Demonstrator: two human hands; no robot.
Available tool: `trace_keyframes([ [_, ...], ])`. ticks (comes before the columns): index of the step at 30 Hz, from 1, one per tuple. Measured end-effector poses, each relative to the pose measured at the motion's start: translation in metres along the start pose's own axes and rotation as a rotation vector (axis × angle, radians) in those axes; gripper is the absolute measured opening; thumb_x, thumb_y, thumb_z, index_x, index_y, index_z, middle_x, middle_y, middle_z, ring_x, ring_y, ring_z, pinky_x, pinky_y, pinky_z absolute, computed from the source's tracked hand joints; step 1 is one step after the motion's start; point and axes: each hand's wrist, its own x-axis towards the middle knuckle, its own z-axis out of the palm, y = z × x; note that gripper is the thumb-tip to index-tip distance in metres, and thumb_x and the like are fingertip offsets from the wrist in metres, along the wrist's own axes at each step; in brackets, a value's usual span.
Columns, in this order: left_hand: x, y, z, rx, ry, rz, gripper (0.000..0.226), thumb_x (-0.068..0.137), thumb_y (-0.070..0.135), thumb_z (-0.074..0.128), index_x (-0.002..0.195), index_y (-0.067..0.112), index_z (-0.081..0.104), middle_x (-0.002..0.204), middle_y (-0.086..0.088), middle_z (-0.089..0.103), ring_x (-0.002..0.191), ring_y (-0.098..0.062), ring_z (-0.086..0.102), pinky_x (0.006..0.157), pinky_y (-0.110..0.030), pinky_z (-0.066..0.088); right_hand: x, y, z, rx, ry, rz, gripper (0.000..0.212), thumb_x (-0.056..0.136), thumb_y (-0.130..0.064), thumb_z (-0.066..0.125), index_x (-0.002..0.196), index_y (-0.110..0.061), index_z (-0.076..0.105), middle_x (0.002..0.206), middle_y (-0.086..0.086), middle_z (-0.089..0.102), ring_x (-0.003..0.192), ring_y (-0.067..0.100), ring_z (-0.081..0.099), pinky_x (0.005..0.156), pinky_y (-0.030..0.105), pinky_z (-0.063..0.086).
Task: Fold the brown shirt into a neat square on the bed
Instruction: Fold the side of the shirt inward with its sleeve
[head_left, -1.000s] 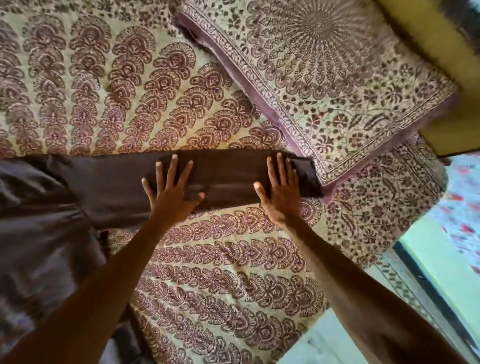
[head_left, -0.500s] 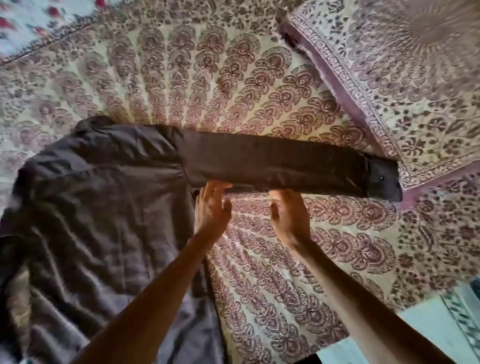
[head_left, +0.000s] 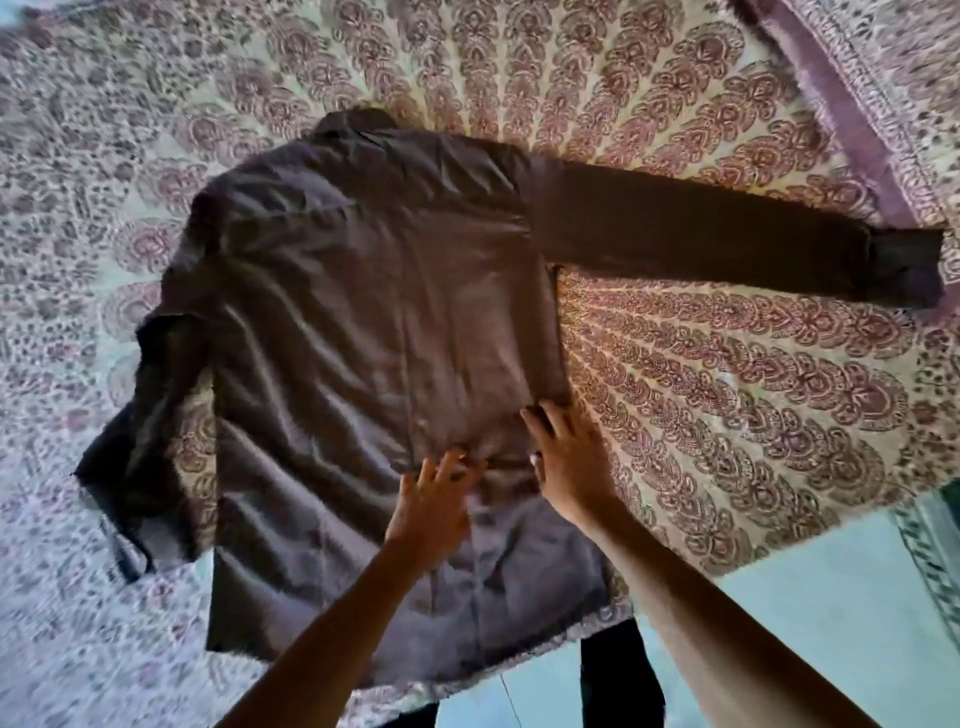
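Smoothing: left hand (head_left: 431, 504) and right hand (head_left: 571, 467) lie side by side with fingers spread, pressing the cloth flat; neither grips anything.
Shirt: brown shirt (head_left: 374, 312) lies spread on the bed (head_left: 727, 389), hem toward the person.
Sleeve: sleeve (head_left: 701, 239) stretches straight toward the pillow (head_left: 883, 104), likely readied for folding inward.
Progress: no fold yet.

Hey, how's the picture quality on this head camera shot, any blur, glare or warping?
Head view: motion blur smears the bedspread print along the left edge and softens both the left hand and right hand. Head view: pale sheen streaks the wrinkled brown shirt, while its outstretched sleeve looks dark. Head view: the wide-angle lens bows the print toward the corners.
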Motion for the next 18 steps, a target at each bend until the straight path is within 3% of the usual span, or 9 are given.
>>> trace_keyframes([
  [2,-0.025,-0.001,0.01,0.045,-0.015,0.135,0.059,0.062,0.039,0.059,0.121,0.038,0.058,0.126,-0.002,0.059,0.103,-0.027,0.062,0.082,-0.046,0.053,-0.029,-0.002,0.011,-0.008,-0.006,0.131,0.065,0.085,-0.03,0.065,0.144,-0.029,0.038,0.151,0.001,0.033,0.129,0.027,0.042,0.093,0.047,0.048],
  [5,-0.047,-0.001,0.02,0.085,-0.056,0.213,0.064,0.051,0.035,0.077,0.113,0.036,0.065,0.119,-0.001,0.063,0.096,-0.025,0.063,0.074,-0.044,0.055,-0.062,-0.006,0.02,0.012,-0.009,0.26,0.06,0.083,-0.022,0.067,0.138,-0.027,0.043,0.148,0.003,0.036,0.128,0.028,0.043,0.094,0.044,0.048],
  [8,-0.057,0.001,0.025,0.039,-0.005,0.185,0.058,0.049,0.028,0.081,0.105,0.035,0.067,0.111,0.001,0.062,0.09,-0.023,0.063,0.064,-0.038,0.055,-0.083,-0.01,0.03,0.212,0.098,0.485,0.052,0.085,-0.023,0.066,0.132,-0.014,0.047,0.135,0.012,0.047,0.119,0.033,0.048,0.095,0.043,0.044],
  [11,-0.057,0.004,0.024,-0.046,0.087,0.122,0.06,0.056,0.028,0.078,0.114,0.032,0.061,0.117,0.001,0.058,0.097,-0.024,0.061,0.074,-0.039,0.053,-0.088,-0.013,0.033,0.55,0.198,0.742,0.049,0.087,-0.034,0.065,0.125,-0.006,0.049,0.115,0.018,0.062,0.106,0.037,0.059,0.087,0.042,0.047],
  [15,-0.049,0.006,0.024,-0.062,0.083,0.08,0.06,0.072,0.036,0.068,0.129,0.035,0.05,0.13,0.002,0.048,0.113,-0.024,0.051,0.088,-0.045,0.049,-0.065,-0.008,0.016,0.745,0.251,0.805,0.04,0.091,-0.049,0.058,0.105,-0.012,0.066,0.102,0.01,0.072,0.095,0.029,0.066,0.078,0.037,0.051],
  [18,-0.036,0.011,0.021,-0.102,0.139,0.077,0.043,0.079,0.037,0.064,0.121,0.033,0.055,0.126,0.002,0.051,0.11,-0.025,0.053,0.086,-0.044,0.049,-0.024,0.003,0.001,0.764,0.294,0.727,0.038,0.089,-0.049,0.06,0.097,-0.014,0.071,0.095,0.004,0.075,0.09,0.023,0.069,0.074,0.033,0.052],
])
